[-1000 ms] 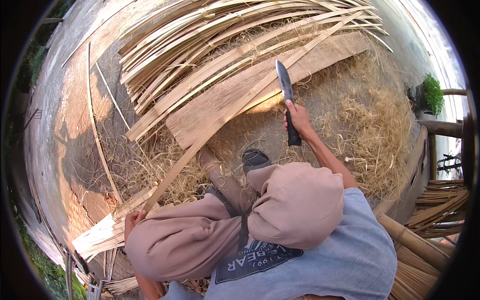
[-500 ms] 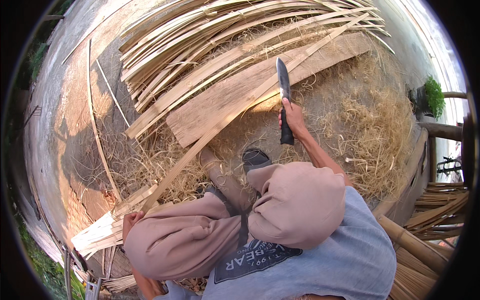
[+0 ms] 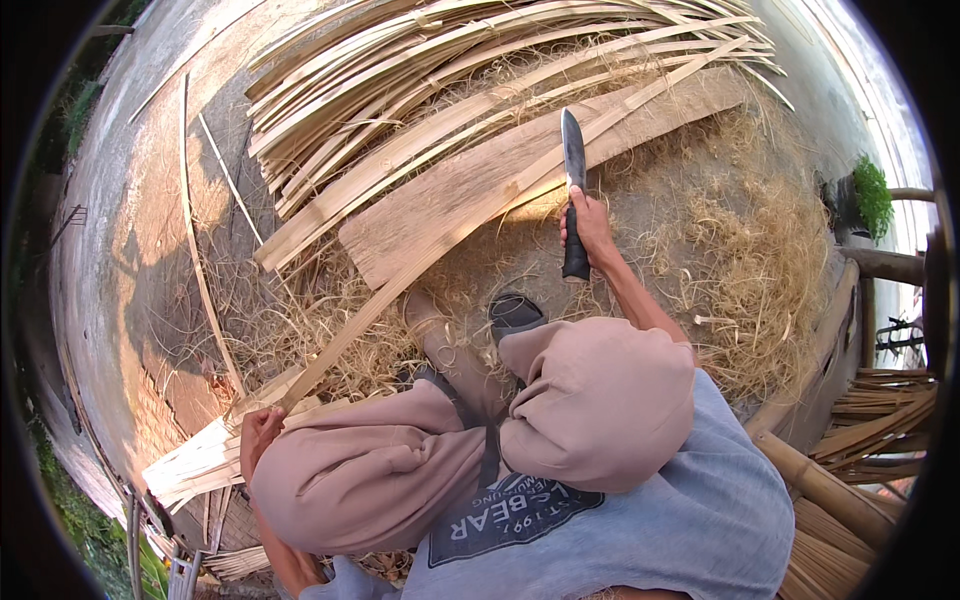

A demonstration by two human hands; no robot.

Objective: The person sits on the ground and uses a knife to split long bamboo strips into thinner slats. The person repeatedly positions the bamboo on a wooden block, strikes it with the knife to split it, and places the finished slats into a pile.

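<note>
A large knife (image 3: 573,150) with a dark blade and a black handle points away from me, its handle wrapped in my right hand (image 3: 592,228). The blade stands over a long pale bamboo strip (image 3: 450,240) and close to it; whether they touch I cannot tell. This strip slants from the far right down to my left hand (image 3: 262,438), which is closed around its near end beside my left knee. Under the strip lies a broad wooden board (image 3: 400,235). Part of my left hand's grip is hidden.
Many split bamboo strips (image 3: 380,90) lie in a pile beyond the board. Curly shavings (image 3: 745,300) cover the ground at right and around my feet. More pale strips (image 3: 195,460) lie at left. A bamboo pole (image 3: 825,487) and further strips (image 3: 880,420) are at the right edge.
My left hand has moved up a little with the strip's near end. My right hand and the knife have shifted slightly away from me.
</note>
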